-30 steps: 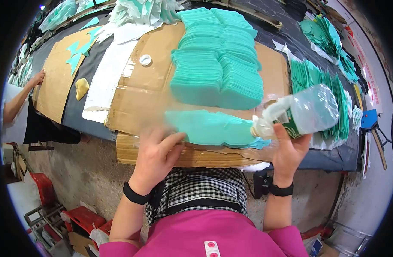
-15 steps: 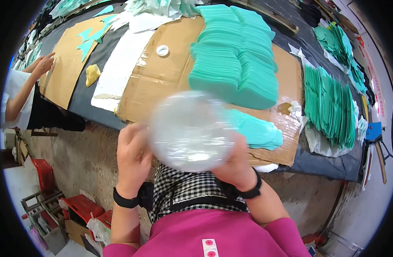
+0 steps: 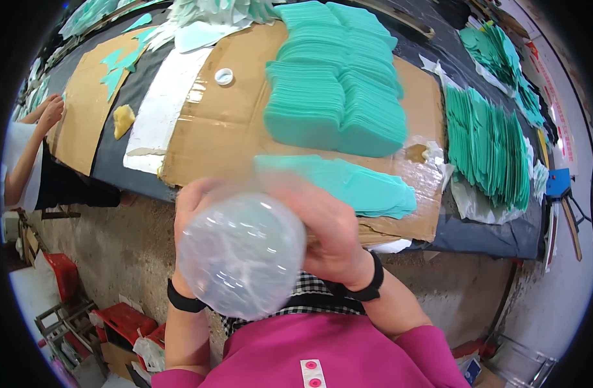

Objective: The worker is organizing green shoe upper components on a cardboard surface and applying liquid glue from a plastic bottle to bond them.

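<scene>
A clear, shiny plastic bottle is tilted with its round base up close in front of me, above my apron. My left hand is closed on the bottle's left side, its fingers partly hidden behind the plastic. On the other side, my right hand is curled against the bottle near its far end, with the fingertips blurred. The bottle's mouth is out of sight. Just beyond my hands lies a loose layer of turquoise foam-like sheets on brown cardboard. A white round cap rests on that cardboard.
Tall stacks of turquoise sheets stand at the table's middle, with more green pieces at the right. A yellowish sponge-like lump lies to the left. Another person's hand is at the far left. Red stools stand below.
The bottle has come lower and closer to me, toward the left, its base now facing me. My right hand has shifted left and up along it. The other person's hands have barely moved.
</scene>
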{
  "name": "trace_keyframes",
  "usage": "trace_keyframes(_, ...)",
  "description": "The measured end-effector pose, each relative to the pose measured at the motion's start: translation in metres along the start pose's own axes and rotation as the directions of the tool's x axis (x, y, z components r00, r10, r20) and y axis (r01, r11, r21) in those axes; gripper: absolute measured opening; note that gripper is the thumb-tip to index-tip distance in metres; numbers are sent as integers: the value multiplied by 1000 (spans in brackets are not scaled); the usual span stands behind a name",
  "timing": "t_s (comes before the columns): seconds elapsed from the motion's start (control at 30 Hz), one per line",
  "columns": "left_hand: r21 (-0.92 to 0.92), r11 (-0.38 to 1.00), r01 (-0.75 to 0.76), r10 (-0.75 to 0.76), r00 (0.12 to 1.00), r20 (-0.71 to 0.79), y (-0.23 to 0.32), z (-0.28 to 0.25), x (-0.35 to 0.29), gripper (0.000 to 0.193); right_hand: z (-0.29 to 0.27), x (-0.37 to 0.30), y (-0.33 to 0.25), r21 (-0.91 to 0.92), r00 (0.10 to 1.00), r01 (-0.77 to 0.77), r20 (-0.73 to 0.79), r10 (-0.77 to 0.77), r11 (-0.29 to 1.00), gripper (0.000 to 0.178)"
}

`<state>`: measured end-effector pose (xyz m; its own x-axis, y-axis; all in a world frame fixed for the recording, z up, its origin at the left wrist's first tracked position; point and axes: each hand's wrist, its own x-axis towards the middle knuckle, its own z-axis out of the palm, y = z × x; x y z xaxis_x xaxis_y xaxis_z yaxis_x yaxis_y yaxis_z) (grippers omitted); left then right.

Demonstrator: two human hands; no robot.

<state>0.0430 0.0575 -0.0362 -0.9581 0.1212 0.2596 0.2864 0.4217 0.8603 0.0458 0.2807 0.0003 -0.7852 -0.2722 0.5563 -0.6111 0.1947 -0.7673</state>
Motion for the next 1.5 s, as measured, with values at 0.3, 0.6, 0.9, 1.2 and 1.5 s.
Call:
trace_keyframes(0.3,366,924,-109,69,990,120,7,4,17,23,-119,-105,-15,-30,724,-397,-624,293,917,74)
trace_keyframes(0.6,320,947,-35,3,995,97,16,5,14,24,-82,-39,12,230,654,-246,-678,336,942,75)
trace_keyframes(0.9,207,955,211,-240,963,125,-28,-7,-10,38,9,15,6,69,963,-58,-260,74,996,79)
trace_keyframes(1.2,374,906,-196,102,961,256,16,11,31,37,-48,-65,-5,209,903,-276,-278,327,938,68)
trace_keyframes(1.5,368,895,-251,74,899,432,30,45,46,55,-149,-94,-4,130,526,-218,-819,228,967,72)
